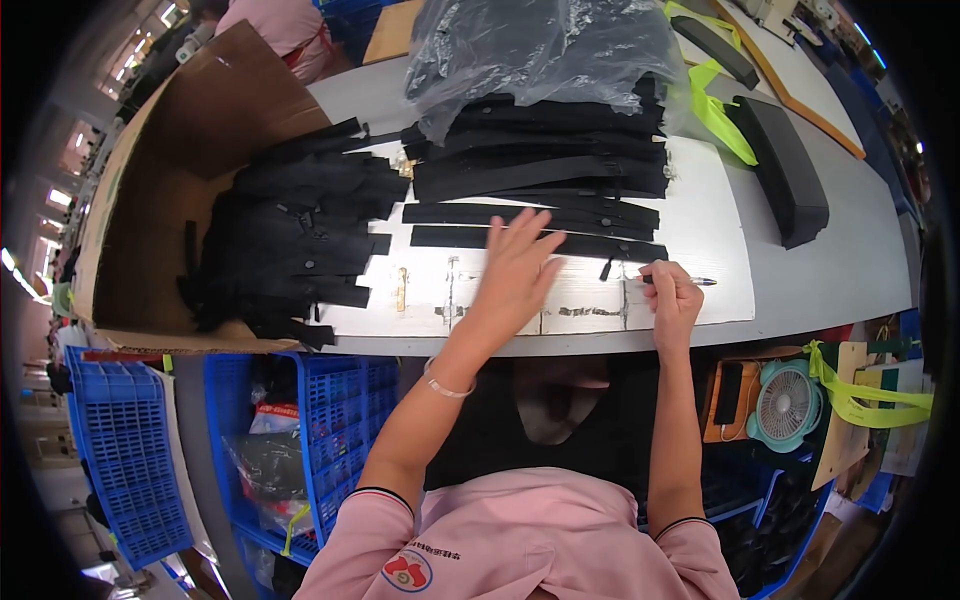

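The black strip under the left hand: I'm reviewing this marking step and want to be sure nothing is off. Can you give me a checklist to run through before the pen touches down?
1. Left hand flat on the black strip: ok, fingers spread on it.
2. Right hand holds the pen: ok, gripped, tip pointing right.
3. Strip lies flat on the white board: ok.
4. Strip apart from the stack of strips behind: cannot tell, the edges sit close.
5. Pen tip over the strip: not ok, it lies just off the strip's right end.
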`<action>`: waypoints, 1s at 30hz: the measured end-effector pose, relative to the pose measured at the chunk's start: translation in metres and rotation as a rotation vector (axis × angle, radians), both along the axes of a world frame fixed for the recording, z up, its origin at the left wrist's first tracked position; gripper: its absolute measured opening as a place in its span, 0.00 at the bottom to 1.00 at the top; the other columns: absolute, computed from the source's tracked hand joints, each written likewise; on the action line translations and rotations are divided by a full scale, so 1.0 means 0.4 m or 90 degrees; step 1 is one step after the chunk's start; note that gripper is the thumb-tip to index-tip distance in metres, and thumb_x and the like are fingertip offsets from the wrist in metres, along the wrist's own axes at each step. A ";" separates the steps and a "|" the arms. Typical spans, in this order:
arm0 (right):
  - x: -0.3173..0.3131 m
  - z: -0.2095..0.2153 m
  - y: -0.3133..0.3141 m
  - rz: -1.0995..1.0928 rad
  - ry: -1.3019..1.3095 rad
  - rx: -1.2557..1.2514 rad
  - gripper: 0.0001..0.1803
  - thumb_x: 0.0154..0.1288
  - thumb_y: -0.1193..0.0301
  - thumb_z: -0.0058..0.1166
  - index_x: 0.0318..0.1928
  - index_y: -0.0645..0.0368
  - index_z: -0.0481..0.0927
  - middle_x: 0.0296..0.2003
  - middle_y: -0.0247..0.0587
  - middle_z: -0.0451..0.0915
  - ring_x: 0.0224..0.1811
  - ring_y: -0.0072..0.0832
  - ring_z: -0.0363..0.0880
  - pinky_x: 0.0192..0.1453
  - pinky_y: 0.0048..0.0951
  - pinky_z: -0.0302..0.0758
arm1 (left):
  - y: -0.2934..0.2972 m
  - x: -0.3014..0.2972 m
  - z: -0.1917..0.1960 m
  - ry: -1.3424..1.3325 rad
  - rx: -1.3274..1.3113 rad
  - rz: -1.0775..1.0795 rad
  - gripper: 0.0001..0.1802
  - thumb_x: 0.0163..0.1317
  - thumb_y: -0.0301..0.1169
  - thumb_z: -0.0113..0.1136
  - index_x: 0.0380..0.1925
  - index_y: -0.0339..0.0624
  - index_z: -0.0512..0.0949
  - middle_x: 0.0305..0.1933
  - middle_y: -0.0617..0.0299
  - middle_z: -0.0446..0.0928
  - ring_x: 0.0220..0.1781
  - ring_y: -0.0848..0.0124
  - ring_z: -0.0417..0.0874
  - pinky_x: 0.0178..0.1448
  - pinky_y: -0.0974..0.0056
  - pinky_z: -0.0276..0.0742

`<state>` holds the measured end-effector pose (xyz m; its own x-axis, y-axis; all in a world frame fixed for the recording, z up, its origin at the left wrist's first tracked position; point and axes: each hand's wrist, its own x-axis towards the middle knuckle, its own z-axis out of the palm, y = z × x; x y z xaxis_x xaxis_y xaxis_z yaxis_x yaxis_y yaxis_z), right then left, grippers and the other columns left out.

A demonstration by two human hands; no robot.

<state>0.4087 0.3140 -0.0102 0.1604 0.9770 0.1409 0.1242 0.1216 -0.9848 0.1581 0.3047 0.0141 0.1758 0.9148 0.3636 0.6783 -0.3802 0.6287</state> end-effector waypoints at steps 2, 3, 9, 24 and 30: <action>-0.006 0.006 0.002 0.008 -0.005 0.002 0.15 0.77 0.67 0.56 0.36 0.64 0.88 0.23 0.29 0.77 0.24 0.12 0.67 0.28 0.19 0.61 | -0.066 -0.098 -0.007 0.070 0.047 0.059 0.24 0.67 0.17 0.55 0.61 0.45 0.81 0.72 0.52 0.73 0.80 0.50 0.64 0.84 0.40 0.46; -0.005 0.007 0.001 0.011 -0.014 0.002 0.15 0.77 0.66 0.57 0.36 0.64 0.88 0.22 0.28 0.76 0.24 0.12 0.66 0.27 0.19 0.60 | -0.107 -0.154 -0.001 0.082 0.048 0.087 0.29 0.61 0.13 0.52 0.61 0.46 0.81 0.72 0.52 0.73 0.81 0.50 0.63 0.85 0.40 0.44; -0.014 0.028 0.004 0.019 -0.001 -0.005 0.13 0.76 0.68 0.58 0.37 0.65 0.88 0.25 0.30 0.80 0.26 0.12 0.70 0.30 0.19 0.64 | -0.275 -0.461 -0.015 0.448 -0.039 0.355 0.30 0.57 0.14 0.51 0.60 0.45 0.81 0.74 0.52 0.71 0.82 0.46 0.58 0.84 0.35 0.44; -0.036 -0.004 0.030 -0.031 -0.298 0.192 0.19 0.72 0.69 0.62 0.62 0.52 0.83 0.36 0.38 0.86 0.38 0.32 0.82 0.46 0.29 0.77 | -0.145 -0.199 0.001 0.109 0.095 0.117 0.11 0.71 0.20 0.56 0.48 0.38 0.85 0.46 0.51 0.84 0.50 0.56 0.85 0.57 0.60 0.80; -0.040 0.012 -0.011 -0.042 -0.114 0.157 0.16 0.75 0.75 0.57 0.61 0.59 0.81 0.35 0.45 0.87 0.37 0.35 0.87 0.46 0.30 0.79 | -0.062 0.069 -0.026 0.008 0.050 -0.033 0.15 0.60 0.24 0.70 0.48 0.43 0.85 0.42 0.57 0.85 0.45 0.56 0.83 0.52 0.55 0.78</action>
<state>0.3928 0.3098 -0.0056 0.1732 0.8983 0.4039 0.3092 0.3398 -0.8882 0.1856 0.2798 0.0038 0.2277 0.8733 0.4308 0.6638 -0.4628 0.5875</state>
